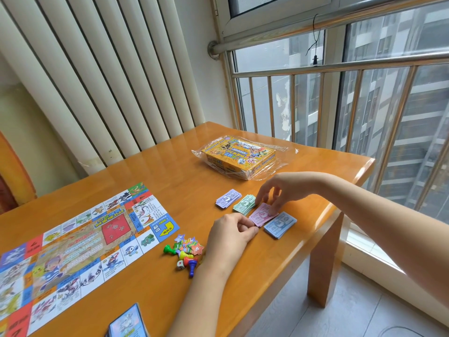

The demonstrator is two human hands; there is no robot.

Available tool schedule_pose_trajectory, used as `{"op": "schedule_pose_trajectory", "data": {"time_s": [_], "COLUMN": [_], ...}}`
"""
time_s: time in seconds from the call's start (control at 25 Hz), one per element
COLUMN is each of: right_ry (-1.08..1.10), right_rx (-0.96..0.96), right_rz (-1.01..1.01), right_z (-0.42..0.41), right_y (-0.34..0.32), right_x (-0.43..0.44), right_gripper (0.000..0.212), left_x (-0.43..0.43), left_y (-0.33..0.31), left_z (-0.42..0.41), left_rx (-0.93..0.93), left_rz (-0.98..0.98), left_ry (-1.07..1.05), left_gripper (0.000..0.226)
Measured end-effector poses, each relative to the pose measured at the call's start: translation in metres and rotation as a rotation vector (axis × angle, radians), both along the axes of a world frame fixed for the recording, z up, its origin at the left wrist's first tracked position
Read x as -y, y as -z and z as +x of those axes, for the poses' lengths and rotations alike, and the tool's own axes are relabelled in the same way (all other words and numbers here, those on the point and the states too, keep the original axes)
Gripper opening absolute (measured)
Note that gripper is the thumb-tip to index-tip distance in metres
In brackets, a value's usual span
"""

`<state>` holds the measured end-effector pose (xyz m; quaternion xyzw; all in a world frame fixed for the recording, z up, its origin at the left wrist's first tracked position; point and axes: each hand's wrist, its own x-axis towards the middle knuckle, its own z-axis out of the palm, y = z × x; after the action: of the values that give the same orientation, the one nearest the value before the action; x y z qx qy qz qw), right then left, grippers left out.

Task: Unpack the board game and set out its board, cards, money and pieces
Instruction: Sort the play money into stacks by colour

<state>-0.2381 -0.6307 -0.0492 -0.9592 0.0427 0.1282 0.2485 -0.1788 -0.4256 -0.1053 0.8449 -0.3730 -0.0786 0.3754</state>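
Both hands close on the pink stack [260, 216] of play money. The left hand [230, 235] has its fingers curled and pinches the near corner between thumb and forefinger, while the right hand [281, 190] arches over from the far side, its bent fingertips [274, 210] gripping the far edge. That stack lies flat on the orange wooden table [170, 166], third in a slanting row of four, with the purple stack [228, 198] and green stack [245, 203] beyond it and the blue stack [280, 224] just beside it on the near side. To the left, the board [80, 239] is spread open. Close to its corner sits a small heap of star tokens [188, 244], coloured pawns [187, 260] and a die [179, 266]. A deck of cards [127, 322] shows at the bottom edge. The yellow box [239, 156] rests on crumpled plastic wrap [279, 152] at the far end, near the barred window [340, 93].
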Motion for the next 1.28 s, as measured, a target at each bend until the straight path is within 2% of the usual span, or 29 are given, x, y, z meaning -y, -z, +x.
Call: {"op": "schedule_pose_trajectory", "data": {"time_s": [0.48, 0.88, 1.04, 1.28], "right_ry": [0.020, -0.079, -0.108, -0.120], "right_rx": [0.087, 0.007, -0.005, 0.000], "right_rz": [0.028, -0.020, -0.064, -0.024], "right_z": [0.009, 0.007, 0.010, 0.009], "right_y": [0.009, 0.002, 0.001, 0.002], "right_x": [-0.003, -0.005, -0.008, -0.010], "right_gripper": [0.021, 0.041, 0.043, 0.041], "left_x": [0.001, 0.003, 0.004, 0.003], "left_y": [0.000, 0.000, 0.001, 0.002], "left_z": [-0.002, -0.002, -0.001, -0.002], "left_rx": [0.014, 0.016, 0.018, 0.016], "left_rz": [-0.015, -0.004, 0.001, 0.001], "left_ry": [0.031, 0.012, 0.010, 0.015], "left_gripper": [0.012, 0.019, 0.022, 0.021]}}
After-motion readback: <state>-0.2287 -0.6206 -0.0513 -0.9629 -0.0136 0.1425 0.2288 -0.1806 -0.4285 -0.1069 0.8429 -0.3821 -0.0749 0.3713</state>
